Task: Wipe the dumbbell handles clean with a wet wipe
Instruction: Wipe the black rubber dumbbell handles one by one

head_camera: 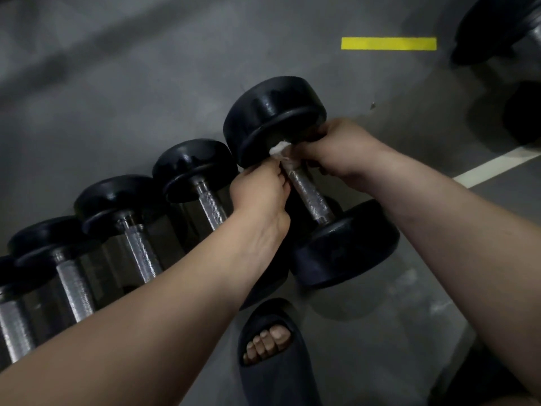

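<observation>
A large black dumbbell (pixel 275 112) lies at the right end of a row on the floor, its knurled steel handle (pixel 308 194) running toward me. A white wet wipe (pixel 281 152) is wrapped around the far end of that handle, close to the far head. My left hand (pixel 260 189) pinches the wipe from the left side. My right hand (pixel 336 148) grips the wipe and the handle from the right. The fingertips of both hands are partly hidden behind the handle.
Several smaller dumbbells (pixel 202 177) lie side by side to the left. Another black dumbbell (pixel 497 27) sits at the top right. A foot in a dark slipper (pixel 272 347) stands close below. Yellow (pixel 388 43) and white (pixel 494 167) lines mark the grey floor.
</observation>
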The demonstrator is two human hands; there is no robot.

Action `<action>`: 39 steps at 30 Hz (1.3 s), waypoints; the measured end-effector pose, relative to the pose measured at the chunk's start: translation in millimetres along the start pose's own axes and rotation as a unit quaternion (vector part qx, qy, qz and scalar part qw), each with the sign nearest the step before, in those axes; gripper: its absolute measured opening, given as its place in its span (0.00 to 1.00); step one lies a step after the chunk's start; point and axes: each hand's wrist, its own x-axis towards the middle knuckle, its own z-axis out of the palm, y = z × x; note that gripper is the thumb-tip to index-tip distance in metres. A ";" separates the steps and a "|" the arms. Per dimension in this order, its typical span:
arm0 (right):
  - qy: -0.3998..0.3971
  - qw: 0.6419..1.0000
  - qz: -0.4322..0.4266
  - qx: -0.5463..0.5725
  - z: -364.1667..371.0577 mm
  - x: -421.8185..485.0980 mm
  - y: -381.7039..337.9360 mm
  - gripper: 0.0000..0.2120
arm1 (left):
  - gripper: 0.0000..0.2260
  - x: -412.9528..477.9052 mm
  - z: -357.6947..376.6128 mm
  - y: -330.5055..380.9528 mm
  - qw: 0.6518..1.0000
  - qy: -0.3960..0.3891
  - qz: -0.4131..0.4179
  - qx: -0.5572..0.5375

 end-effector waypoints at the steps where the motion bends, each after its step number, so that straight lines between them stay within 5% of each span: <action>1: 0.004 1.000 0.006 0.003 -0.9 0.4 1.4 0.08 | 0.09 -2.2 -0.5 -0.4 1.000 -0.010 -0.001 0.001; 4: 0.007 1.000 0.019 0.021 -0.8 1.4 4.8 0.13 | 0.09 -5.9 1.2 0.1 1.000 -0.025 0.000 0.006; 11: 0.065 0.996 0.052 0.020 -2.0 7.0 16.9 0.04 | 0.07 2.9 8.5 -3.9 0.999 0.012 0.033 -0.002; 24: 0.048 0.994 0.013 0.094 9.8 1.3 10.9 0.03 | 0.09 9.6 2.8 1.1 1.000 0.014 0.011 0.004; 31: 0.030 0.983 0.062 0.169 11.6 8.0 12.9 0.01 | 0.09 16.6 1.2 -5.2 0.998 0.009 0.043 0.052; 35: 0.048 0.984 0.088 0.147 15.8 11.8 11.6 0.05 | 0.14 20.1 4.8 -4.8 0.998 0.024 0.036 0.040; 39: 0.057 0.987 0.107 0.107 19.1 9.0 5.8 0.19 | 0.17 17.4 11.5 -4.8 0.997 0.054 0.043 0.037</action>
